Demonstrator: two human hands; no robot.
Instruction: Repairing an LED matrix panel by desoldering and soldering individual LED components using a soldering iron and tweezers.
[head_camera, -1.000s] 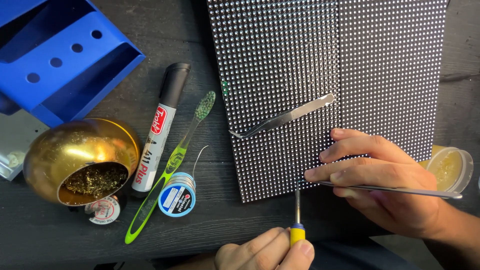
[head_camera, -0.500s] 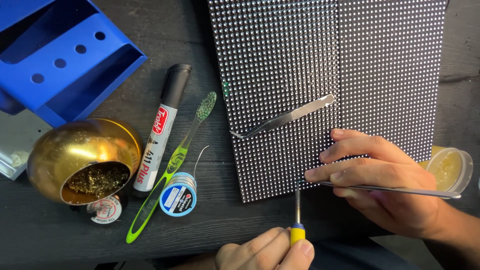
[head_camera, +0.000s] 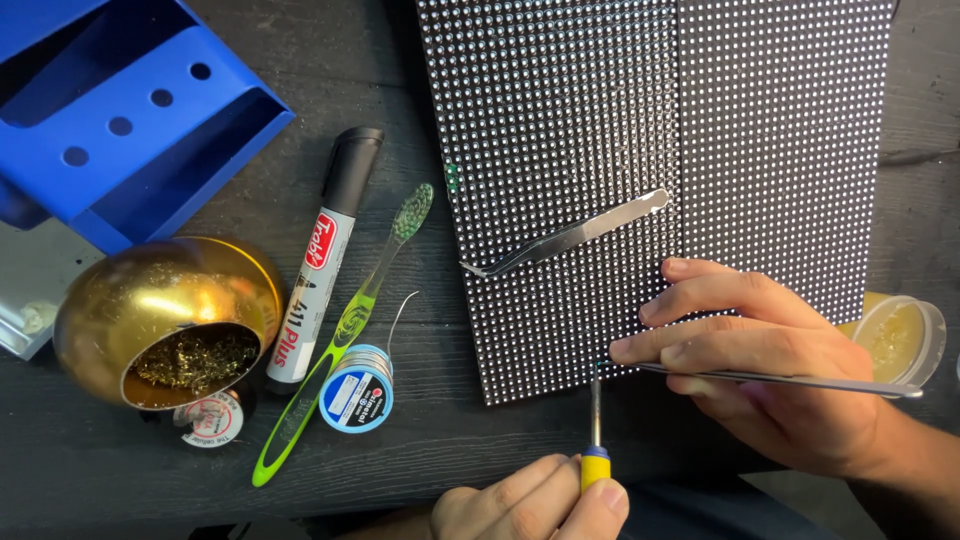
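A dark panel (head_camera: 640, 130) covered in rows of small dots lies flat on the dark wooden table. My right hand (head_camera: 770, 375) rests on its lower right part and grips thin metal tweezers (head_camera: 790, 380), whose tip sits at the panel's bottom edge. My left hand (head_camera: 535, 500) holds a soldering iron (head_camera: 595, 440) with a yellow and blue collar; its metal tip points up and meets the tweezers' tip at that edge. A second pair of curved tweezers (head_camera: 565, 235) lies loose on the panel.
Left of the panel lie a black-capped marker (head_camera: 325, 255), a green toothbrush (head_camera: 340, 340), a solder spool (head_camera: 357, 397) and a gold ball-shaped holder of brass wool (head_camera: 165, 320). A blue plastic tray (head_camera: 130, 110) stands at the top left. A small jar (head_camera: 900, 335) sits behind my right hand.
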